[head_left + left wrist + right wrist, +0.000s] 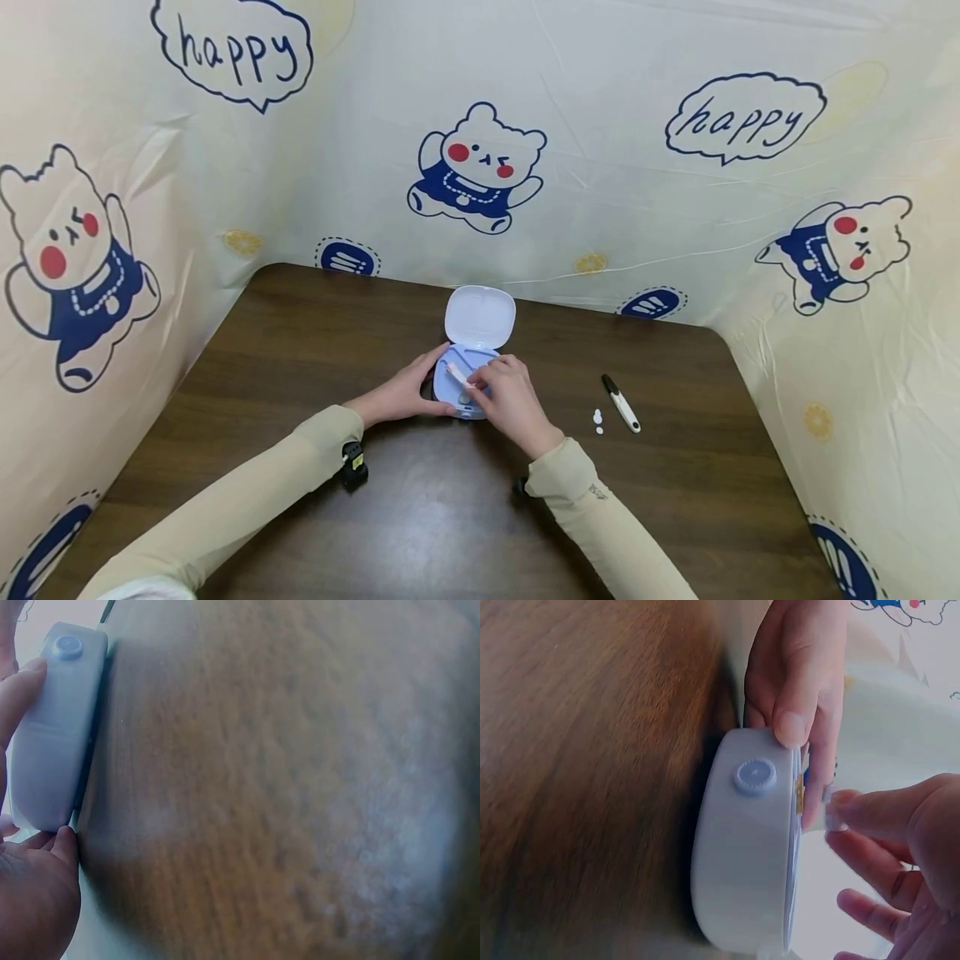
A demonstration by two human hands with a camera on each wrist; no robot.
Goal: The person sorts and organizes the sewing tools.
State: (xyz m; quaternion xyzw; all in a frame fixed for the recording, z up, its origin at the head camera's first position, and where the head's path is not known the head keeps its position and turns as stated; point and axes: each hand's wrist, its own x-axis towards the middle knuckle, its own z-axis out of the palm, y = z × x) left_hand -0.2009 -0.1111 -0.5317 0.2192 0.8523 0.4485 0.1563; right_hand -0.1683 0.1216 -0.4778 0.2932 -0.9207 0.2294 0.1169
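Observation:
A small light-blue case (pixel 470 357) sits on the table with its white lid (pixel 480 317) raised behind it. My left hand (pixel 408 390) holds the case at its left side, the thumb on the front edge. In the right wrist view a round button (pixel 755 776) shows on the front wall. My right hand (pixel 513 400) pinches a small whitish stick (pixel 456 374) between thumb and fingertips, over the open case. The right hand hides part of the case's inside. Only the case's front and some left-hand fingers (pixel 30 682) appear in the left wrist view.
A white pen-like tool with a black end (pixel 621 404) lies on the dark wooden table (pixel 337 533) to the right. Beside it are two small white pieces (pixel 597 417). A printed cloth (pixel 600 200) hangs around the table's back and sides.

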